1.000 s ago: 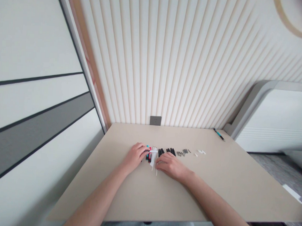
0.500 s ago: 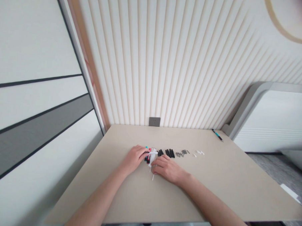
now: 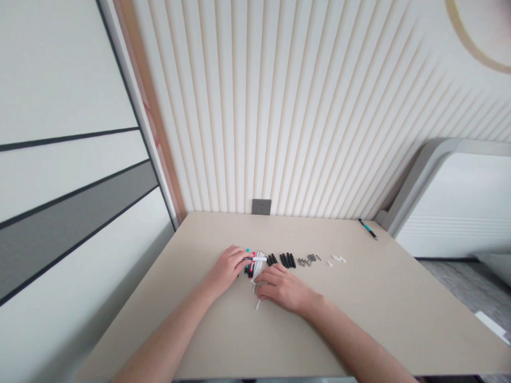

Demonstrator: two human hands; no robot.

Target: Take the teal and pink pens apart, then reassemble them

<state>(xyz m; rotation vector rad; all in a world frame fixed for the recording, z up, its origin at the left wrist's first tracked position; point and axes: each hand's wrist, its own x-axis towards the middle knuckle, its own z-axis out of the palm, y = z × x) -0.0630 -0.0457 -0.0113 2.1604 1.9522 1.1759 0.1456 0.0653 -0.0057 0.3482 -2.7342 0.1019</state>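
Note:
My left hand is closed on a white pen barrel with a dark end, held level just above the table. Under its fingertips lie black, red and blue pen parts. Beside them is a bundle of thin white refills. My right hand rests at the right of the bundle with its fingers curled together. From beneath those fingers a thin white refill sticks out toward me; its other end is hidden. Short black tubes lie in groups just beyond the right hand.
Small grey metal pieces and white bits lie farther right on the beige table. A blue and black pen is near the back right corner. The ribbed wall with a grey socket borders the table's back.
The thin white refill under my right hand has shifted slightly toward me. Both hands stay almost in place, the left one still on the white barrel.

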